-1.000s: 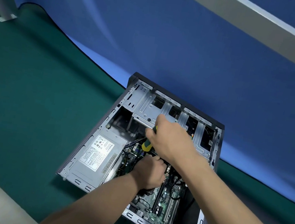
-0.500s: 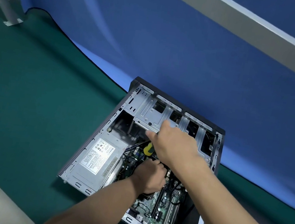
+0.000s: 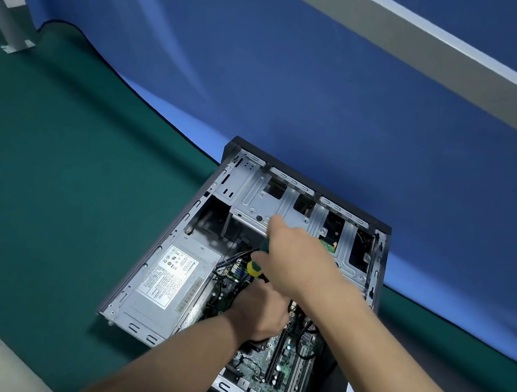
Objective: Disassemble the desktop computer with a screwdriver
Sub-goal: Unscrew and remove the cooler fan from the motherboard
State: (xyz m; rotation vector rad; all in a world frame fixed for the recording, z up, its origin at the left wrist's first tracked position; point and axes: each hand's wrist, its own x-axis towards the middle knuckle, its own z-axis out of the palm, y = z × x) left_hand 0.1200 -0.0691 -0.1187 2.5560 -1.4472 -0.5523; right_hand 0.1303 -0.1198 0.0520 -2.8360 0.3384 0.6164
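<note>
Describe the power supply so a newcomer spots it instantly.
Find the open computer case lying on the green mat. In its near-left corner sits the power supply, a plain grey metal box, the only part with a big white printed label.

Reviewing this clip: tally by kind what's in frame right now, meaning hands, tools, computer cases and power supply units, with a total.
Hands: 2, the left hand down over the motherboard, the right hand gripping the tool
Screwdrivers: 1, the yellow-and-green screwdriver
Computer cases: 1, the open computer case lying on its side
Power supply units: 1, the grey power supply with a white label
Total: 5
</note>
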